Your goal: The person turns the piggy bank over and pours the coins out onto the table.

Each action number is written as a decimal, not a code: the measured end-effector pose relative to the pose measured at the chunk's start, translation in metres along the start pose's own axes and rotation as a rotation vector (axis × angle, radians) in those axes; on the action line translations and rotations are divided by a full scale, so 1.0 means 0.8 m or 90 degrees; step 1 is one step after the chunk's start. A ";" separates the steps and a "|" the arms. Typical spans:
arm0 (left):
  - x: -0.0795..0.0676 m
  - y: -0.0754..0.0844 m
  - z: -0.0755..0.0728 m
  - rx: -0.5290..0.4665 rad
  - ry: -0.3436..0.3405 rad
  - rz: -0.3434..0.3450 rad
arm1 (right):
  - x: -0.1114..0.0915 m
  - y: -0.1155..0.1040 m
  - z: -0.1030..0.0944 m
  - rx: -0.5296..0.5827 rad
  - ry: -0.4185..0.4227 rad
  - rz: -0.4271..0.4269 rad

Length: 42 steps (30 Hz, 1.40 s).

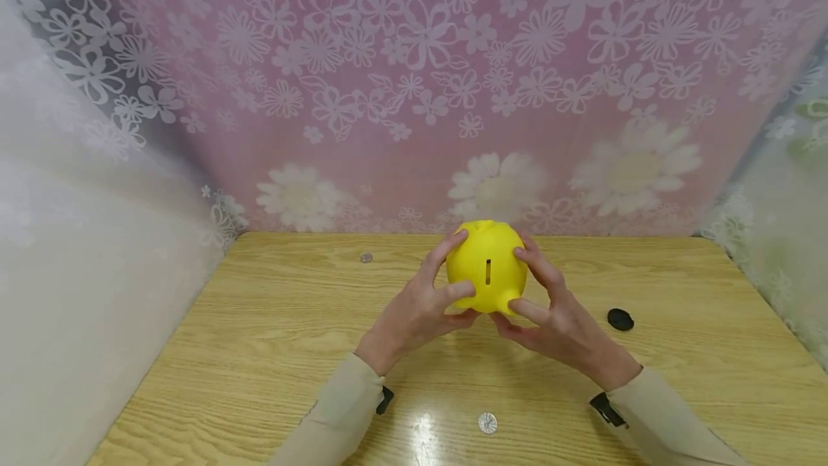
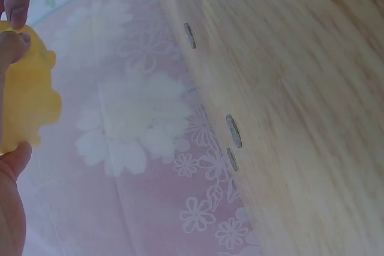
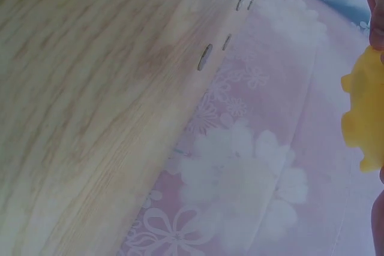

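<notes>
A yellow piggy bank (image 1: 504, 265) is held up between both hands above the far half of the table, its narrow coin slot facing the head camera. My left hand (image 1: 417, 311) grips its left side, with fingers and thumb spread around the body. On the other side my right hand (image 1: 572, 326) holds it in the same way, a fingertip next to a small yellow bump at the lower edge. In the left wrist view the piggy bank (image 2: 30, 100) shows in profile with short stubs. The right wrist view has part of the piggy bank (image 3: 365, 112) at its edge.
A black round cap (image 1: 620, 319) lies on the wooden table (image 1: 272, 351), right of the hands. One coin (image 1: 366, 258) is near the back edge, another coin (image 1: 488, 423) near the front. Several coins (image 3: 205, 57) appear in the wrist views. A flowered curtain (image 1: 388, 128) hangs behind.
</notes>
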<state>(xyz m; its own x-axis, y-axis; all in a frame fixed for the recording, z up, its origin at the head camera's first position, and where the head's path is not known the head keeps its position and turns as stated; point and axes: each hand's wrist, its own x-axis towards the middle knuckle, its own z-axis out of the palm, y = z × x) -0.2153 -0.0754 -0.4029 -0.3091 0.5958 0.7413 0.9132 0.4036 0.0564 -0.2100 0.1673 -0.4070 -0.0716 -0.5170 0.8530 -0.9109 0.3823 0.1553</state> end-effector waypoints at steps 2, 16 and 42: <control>-0.001 0.000 0.000 0.011 0.001 0.004 | 0.000 -0.001 0.000 -0.008 -0.002 -0.001; -0.006 0.003 0.001 -0.184 -0.041 -0.219 | -0.011 -0.005 0.000 0.196 -0.006 0.251; 0.005 0.016 0.012 -0.426 -0.336 -0.746 | 0.010 -0.017 -0.010 0.596 -0.347 1.006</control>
<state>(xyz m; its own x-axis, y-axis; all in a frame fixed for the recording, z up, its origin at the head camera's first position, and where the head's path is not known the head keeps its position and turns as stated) -0.2072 -0.0614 -0.4055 -0.8769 0.3979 -0.2695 -0.0239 0.5240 0.8514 -0.1947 0.1641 -0.3984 -0.8643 -0.3827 -0.3265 0.2192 0.2978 -0.9291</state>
